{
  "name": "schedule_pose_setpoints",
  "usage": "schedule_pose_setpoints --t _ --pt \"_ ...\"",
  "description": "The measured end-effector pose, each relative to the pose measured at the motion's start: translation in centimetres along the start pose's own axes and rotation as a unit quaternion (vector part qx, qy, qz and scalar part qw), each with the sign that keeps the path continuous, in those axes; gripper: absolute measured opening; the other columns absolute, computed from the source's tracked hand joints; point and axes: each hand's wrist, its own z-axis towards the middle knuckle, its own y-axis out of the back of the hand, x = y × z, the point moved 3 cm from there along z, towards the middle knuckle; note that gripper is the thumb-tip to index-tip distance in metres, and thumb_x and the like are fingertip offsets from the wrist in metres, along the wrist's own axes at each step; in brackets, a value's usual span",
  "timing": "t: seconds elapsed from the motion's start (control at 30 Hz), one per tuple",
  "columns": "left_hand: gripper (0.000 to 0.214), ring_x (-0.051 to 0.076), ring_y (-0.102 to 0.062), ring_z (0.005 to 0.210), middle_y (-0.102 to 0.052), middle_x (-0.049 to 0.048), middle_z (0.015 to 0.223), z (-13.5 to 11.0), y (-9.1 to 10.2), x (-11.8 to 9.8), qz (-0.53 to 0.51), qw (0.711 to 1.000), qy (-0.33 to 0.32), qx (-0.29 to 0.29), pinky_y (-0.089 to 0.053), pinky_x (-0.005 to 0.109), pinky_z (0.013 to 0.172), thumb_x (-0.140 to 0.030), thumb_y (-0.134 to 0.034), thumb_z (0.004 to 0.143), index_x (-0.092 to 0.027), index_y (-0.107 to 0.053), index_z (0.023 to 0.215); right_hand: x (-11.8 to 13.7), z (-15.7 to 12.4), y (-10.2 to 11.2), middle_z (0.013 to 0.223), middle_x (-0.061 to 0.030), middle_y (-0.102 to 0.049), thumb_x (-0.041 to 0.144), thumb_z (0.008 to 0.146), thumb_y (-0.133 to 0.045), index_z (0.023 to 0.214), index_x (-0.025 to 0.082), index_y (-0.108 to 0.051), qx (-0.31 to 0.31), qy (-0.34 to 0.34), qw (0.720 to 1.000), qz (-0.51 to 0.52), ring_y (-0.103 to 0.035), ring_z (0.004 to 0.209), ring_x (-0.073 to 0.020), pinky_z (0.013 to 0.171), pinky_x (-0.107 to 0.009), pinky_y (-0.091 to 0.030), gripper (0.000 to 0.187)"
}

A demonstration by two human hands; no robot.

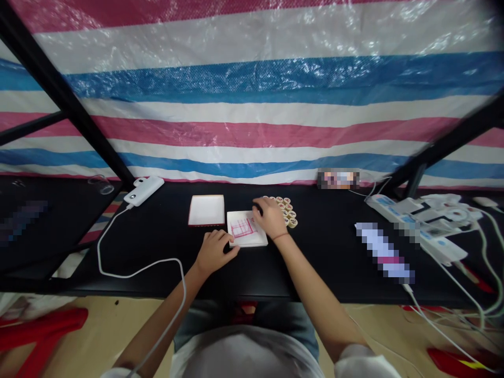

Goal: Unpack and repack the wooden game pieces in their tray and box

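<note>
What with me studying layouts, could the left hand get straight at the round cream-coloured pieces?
Probably not directly: the white square box with pink lines and the right hand lie between the left hand and the pieces.

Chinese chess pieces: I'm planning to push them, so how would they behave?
The Chinese chess pieces look thick and rigid, so they probably won't bend. Lying flat, they would likely slide rather than roll. Packed close, one pushed would probably nudge its neighbours.

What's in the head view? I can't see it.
A person's left hand is at a shallow square white box with pink lines; the right hand is over its far right corner, beside round cream pieces. A second square box, white inside, lies left of the first on a black table.
</note>
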Motion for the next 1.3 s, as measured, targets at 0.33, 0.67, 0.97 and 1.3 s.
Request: schedule_pose_setpoints --t 0.33,0.67,0.97,1.3 --pt "0.029 0.021 -0.057 0.09 -0.057 0.0102 0.101 1.0 0.5 2.2 0.055 0.974 0.114 -0.188 -0.045 0.033 0.077 -0.024 -0.045 0.094 -0.018 -0.057 0.119 -2.9 5.4 -0.6 0.102 -0.0194 -0.068 0.021 0.084 -0.054 0.099 0.013 -0.069 0.197 -0.151 0.95 -0.188 -0.055 0.099 -0.0292 0.076 -0.035 -0.041 0.023" --pt "0.023 0.021 -0.058 0.09 -0.056 0.0088 0.1 5.6 -0.4 5.1 0.071 0.976 0.13 -0.161 -0.046 0.032 0.077 -0.028 -0.046 0.094 -0.02 -0.068 0.096 -2.2 6.1 0.4 0.1 -0.016 -0.07 0.019 0.085 -0.054 0.103 0.014 -0.069 0.17 -0.137 0.961 -0.169 -0.057 0.102 -0.0291 0.084 -0.039 -0.039 0.024" --pt "0.027 0.017 -0.062 0.096 -0.061 0.0079 0.102 6.3 0.8 5.0 -0.084 0.973 0.049 -0.211 -0.048 0.03 0.091 -0.019 -0.04 0.094 -0.019 -0.063 0.109 3.4 0.3 -1.4 0.103 -0.0058 -0.069 0.017 0.083 -0.059 0.113 0.019 -0.061 0.154 0.047 0.979 0.125 -0.065 0.086 -0.016 0.078 -0.026 -0.047 0.03" --pt "0.04 0.009 -0.06 0.063 -0.056 0.0075 0.129 6.1 0.5 3.5 -0.125 0.99 0.056 -0.037 -0.054 0.028 0.077 -0.029 -0.053 0.087 -0.022 -0.055 0.126 2.3 -0.2 -2.3 0.113 -0.0083 -0.067 0.02 0.087 -0.056 0.113 0.02 -0.06 0.062 0.024 0.974 0.217 -0.065 0.101 -0.0186 0.09 -0.032 -0.049 0.026"
